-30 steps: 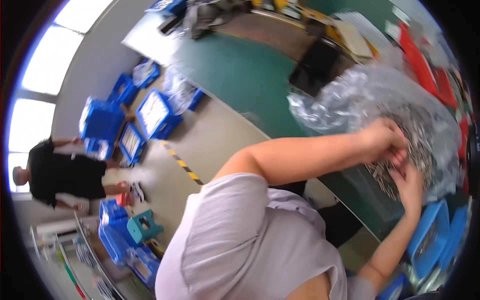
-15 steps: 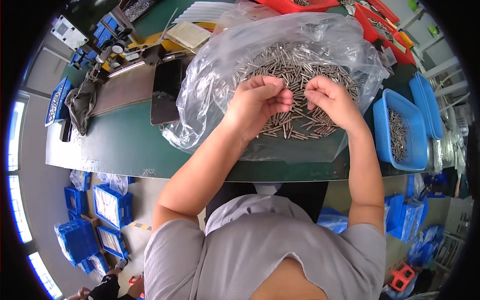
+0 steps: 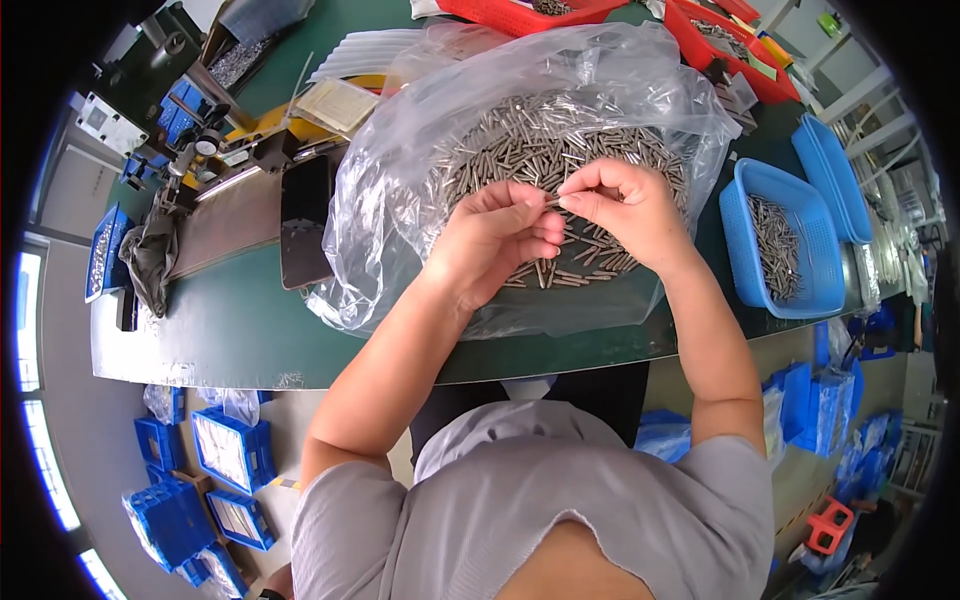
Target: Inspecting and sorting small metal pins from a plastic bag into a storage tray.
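Observation:
Over a heap of small metal pins (image 3: 515,130), my two hands meet fingertip to fingertip. Between them is a slim metal pin (image 3: 553,202), partly covered by the fingers. My left hand (image 3: 485,240) pinches one end with thumb and forefinger, its other fingers loosely curled. From the other side, my right hand (image 3: 640,215) closes its thumb and forefinger at the pin's opposite end. The heap lies in and on a clear plastic bag (image 3: 380,200) spread over the green table (image 3: 220,345).
A blue basket (image 3: 822,290) with more pins stands on the right, beside another blue basket (image 3: 830,175). Red baskets (image 3: 490,15) sit at the back. Left of the bag are a dark flat panel (image 3: 305,225) and a gauge fixture (image 3: 205,145).
My hands, apart before, have come together, and the right has moved left to the left hand's fingertips. The whole view has shifted slightly.

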`<action>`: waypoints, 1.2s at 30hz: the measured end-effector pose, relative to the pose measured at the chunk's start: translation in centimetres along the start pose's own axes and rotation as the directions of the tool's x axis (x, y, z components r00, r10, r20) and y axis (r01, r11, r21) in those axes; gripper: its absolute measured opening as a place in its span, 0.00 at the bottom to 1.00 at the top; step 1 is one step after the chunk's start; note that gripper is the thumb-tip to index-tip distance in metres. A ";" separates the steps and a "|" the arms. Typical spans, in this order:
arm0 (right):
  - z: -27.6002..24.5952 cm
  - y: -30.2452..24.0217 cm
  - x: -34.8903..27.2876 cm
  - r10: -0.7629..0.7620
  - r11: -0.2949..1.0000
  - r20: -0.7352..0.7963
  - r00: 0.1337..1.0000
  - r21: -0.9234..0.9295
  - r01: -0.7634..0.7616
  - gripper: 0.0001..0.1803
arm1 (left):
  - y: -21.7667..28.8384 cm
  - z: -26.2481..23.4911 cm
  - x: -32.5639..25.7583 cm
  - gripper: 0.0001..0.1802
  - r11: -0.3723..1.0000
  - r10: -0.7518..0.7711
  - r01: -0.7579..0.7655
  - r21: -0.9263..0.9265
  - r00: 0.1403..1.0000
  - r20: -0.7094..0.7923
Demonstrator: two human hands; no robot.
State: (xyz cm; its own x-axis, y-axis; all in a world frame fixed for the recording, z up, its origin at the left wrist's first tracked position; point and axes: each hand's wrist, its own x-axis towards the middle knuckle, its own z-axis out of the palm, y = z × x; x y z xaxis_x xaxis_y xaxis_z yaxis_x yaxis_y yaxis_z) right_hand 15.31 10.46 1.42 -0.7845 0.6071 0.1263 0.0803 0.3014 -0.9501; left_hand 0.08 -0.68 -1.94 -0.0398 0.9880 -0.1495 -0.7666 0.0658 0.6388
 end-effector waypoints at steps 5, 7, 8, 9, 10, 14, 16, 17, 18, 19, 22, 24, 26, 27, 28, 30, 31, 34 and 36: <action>-0.1 -0.9 -0.4 -0.146 0.942 0.010 0.989 -0.305 0.142 0.04 | -0.2 0.0 0.0 0.05 1.000 0.002 -0.002 0.025 1.000 0.016; 0.3 -1.1 -0.6 -0.165 0.949 0.005 0.986 -0.271 0.160 0.03 | -0.3 0.0 0.0 0.07 0.993 0.020 -0.016 0.118 0.999 -0.035; 0.5 -1.5 -0.7 -0.107 0.986 0.029 0.994 -0.127 0.110 0.03 | -0.3 0.0 0.0 0.07 0.993 0.016 -0.012 0.120 0.999 -0.032; 0.5 -1.7 -0.8 -0.053 0.998 0.060 0.997 0.018 0.052 0.02 | -0.4 0.0 0.0 0.07 0.995 0.014 -0.015 0.099 1.000 0.002; 0.5 -0.7 -0.6 -0.037 0.993 0.102 0.994 0.120 0.025 0.03 | -0.4 0.0 0.0 0.06 0.997 0.013 -0.016 0.077 0.999 0.035; 0.5 0.2 0.0 0.026 0.946 0.073 0.997 0.321 -0.048 0.05 | -0.3 0.3 0.1 0.06 0.999 0.009 -0.010 0.047 0.999 0.032; 0.2 -0.3 0.0 0.110 0.928 0.109 0.988 0.344 -0.141 0.05 | -0.3 0.2 0.0 0.06 0.999 0.030 -0.028 -0.041 0.998 0.048; 0.0 -0.6 -0.1 0.196 0.901 0.152 0.969 0.362 -0.239 0.05 | -0.3 0.2 0.0 0.06 0.999 0.030 -0.028 -0.039 0.998 0.050; 0.3 -0.6 -0.1 0.154 0.910 0.158 0.975 0.362 -0.202 0.06 | -0.3 0.2 -0.1 0.06 1.000 0.023 -0.023 -0.006 0.998 0.057; 0.4 -0.3 -0.1 0.153 0.910 0.156 0.976 0.362 -0.201 0.06 | -0.4 0.2 -0.1 0.06 0.999 0.017 -0.018 0.027 0.998 0.063; 0.4 0.1 -0.1 0.122 0.921 0.173 0.977 0.348 -0.176 0.06 | -0.5 0.0 0.0 0.06 0.999 0.002 -0.004 0.049 0.999 0.032; 0.6 -0.2 -0.2 0.114 0.926 0.093 0.989 0.349 -0.140 0.07 | -0.5 0.1 0.1 0.06 0.998 0.047 -0.048 0.042 0.999 0.021; -0.3 0.2 0.3 0.200 0.908 0.001 0.980 0.375 -0.186 0.08 | -0.2 0.1 0.0 0.05 0.993 0.114 -0.112 0.043 0.993 -0.023; -1.0 0.7 0.6 0.183 0.849 -0.033 0.983 0.509 -0.141 0.08 | 0.0 0.1 0.1 0.05 0.990 0.136 -0.133 0.051 0.989 -0.054; -2.0 1.2 0.7 0.185 0.790 -0.002 0.983 0.595 -0.148 0.08 | 0.2 -0.1 0.0 0.05 0.986 0.158 -0.150 0.077 0.983 -0.097; -2.4 1.4 1.4 0.240 0.616 0.028 0.970 0.768 -0.174 0.08 | 0.3 0.1 -0.1 0.05 0.982 0.182 -0.175 0.068 0.976 -0.123; -2.0 1.4 1.4 0.380 0.542 -0.025 0.925 0.816 -0.201 0.08 | 0.4 0.1 -0.2 0.05 0.978 0.208 -0.202 0.059 0.967 -0.147; -1.9 3.2 1.7 0.245 0.594 0.224 0.943 0.734 -0.329 0.05 | 0.5 -0.2 -0.1 0.06 0.980 0.199 -0.193 0.054 0.969 -0.148; -0.8 2.2 1.4 0.353 0.782 0.171 0.920 0.486 -0.390 0.06 | 0.6 -0.7 -0.3 0.07 0.981 0.194 -0.187 0.054 0.968 -0.159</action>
State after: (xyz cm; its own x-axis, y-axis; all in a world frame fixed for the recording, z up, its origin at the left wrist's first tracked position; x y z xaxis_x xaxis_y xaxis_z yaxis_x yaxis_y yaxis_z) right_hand 14.85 12.57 -0.28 -0.7985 0.5392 -0.2676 0.0702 -0.3581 -0.9310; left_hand -0.76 -1.03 -2.05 -0.2888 0.9470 -0.1406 -0.7097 -0.1131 0.6954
